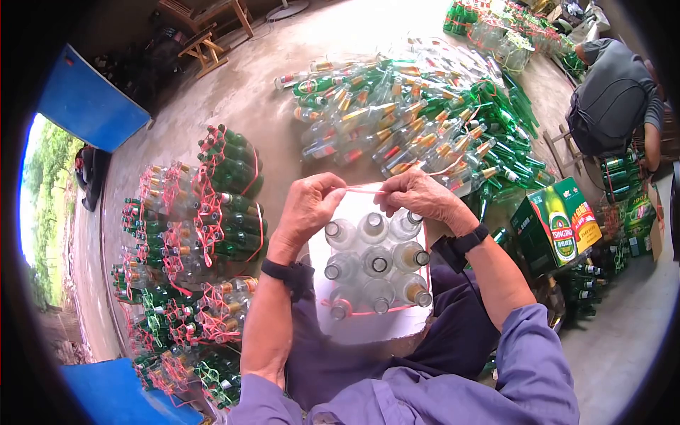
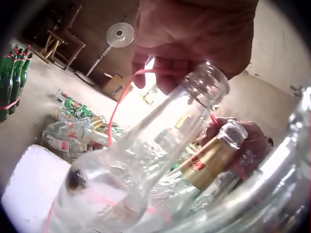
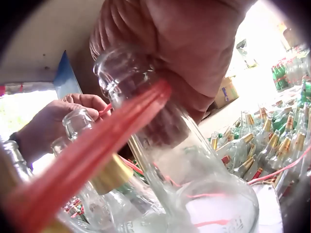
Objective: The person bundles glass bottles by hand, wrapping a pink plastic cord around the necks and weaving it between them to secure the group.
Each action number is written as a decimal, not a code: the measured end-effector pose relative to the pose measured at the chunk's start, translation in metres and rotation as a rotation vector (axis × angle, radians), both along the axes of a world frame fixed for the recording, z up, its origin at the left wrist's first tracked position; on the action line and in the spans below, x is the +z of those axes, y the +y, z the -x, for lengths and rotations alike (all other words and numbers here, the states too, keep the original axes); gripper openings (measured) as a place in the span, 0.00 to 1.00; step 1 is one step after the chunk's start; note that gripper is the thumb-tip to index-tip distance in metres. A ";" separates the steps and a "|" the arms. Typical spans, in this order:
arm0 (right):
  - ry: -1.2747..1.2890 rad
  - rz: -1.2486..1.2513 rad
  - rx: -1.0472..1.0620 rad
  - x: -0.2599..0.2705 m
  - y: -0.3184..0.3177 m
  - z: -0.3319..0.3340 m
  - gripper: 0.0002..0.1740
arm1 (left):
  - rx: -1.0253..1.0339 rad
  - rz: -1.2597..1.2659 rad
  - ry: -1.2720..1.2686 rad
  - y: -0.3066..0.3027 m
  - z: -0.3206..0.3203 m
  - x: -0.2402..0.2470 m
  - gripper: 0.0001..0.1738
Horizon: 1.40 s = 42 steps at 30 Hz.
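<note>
Tying step, I judged: nine clear bottles (image 1: 377, 263) stood on the white block (image 1: 382, 327) | left hand (image 1: 310, 209) and right hand (image 1: 425, 198), fingers closed, pinched red string (image 1: 365, 190) over block's far end | next likely called for an even pull | concrete floor (image 1: 212, 106): loose bottles (image 1: 400, 117) beyond block, tied bundles (image 1: 234, 163) left of it

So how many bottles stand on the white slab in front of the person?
9 bottles: three in the far row, three in the middle, three in the near row; none looks hidden.
</note>
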State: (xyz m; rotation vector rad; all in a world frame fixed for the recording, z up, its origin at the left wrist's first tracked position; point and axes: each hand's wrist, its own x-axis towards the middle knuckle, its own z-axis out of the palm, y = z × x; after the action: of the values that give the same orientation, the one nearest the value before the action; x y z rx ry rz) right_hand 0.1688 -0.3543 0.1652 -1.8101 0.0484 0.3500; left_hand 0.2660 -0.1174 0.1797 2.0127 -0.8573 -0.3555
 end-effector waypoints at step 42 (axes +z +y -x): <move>-0.491 -0.096 -0.452 0.053 0.042 0.134 0.14 | 0.162 -0.218 0.016 0.164 0.204 -0.037 0.08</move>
State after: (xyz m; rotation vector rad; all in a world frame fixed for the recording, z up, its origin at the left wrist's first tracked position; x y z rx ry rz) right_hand 0.0349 -0.3125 0.2179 -1.6874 0.0924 -0.4065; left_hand 0.0617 0.0470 0.1431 2.2608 -0.6629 -0.3857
